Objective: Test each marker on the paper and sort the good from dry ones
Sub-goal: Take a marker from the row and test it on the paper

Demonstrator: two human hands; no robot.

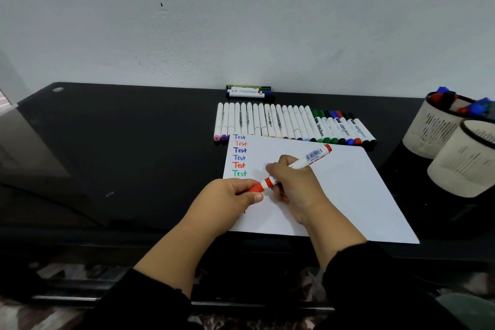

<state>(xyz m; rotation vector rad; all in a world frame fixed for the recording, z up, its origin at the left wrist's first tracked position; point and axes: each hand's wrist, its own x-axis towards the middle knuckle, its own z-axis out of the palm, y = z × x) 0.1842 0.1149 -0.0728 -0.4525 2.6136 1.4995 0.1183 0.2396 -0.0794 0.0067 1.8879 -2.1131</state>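
Head view. Red marker (pixel 300 164) held over the paper (pixel 334 195), barrel slanting up to the right. Right hand (pixel 297 185) wraps its fingers round the white barrel. Left hand (pixel 230 197) pinches the red cap (pixel 261 185) between thumb and fingers; whether the cap is coming off or going on, cannot tell.

Judgement: keep the barrel steady, move the cap straight along its axis, and keep the tip clear of the six "Test" words (pixel 239 155) at the sheet's left edge.

Black glossy desk (pixel 134 142) against a pale wall (pixel 241 21). Row of markers (pixel 289 124) lies just beyond the paper; a few more (pixel 249 91) sit at the wall. Two mesh cups (pixel 455 147) stand right, the farther holding markers.
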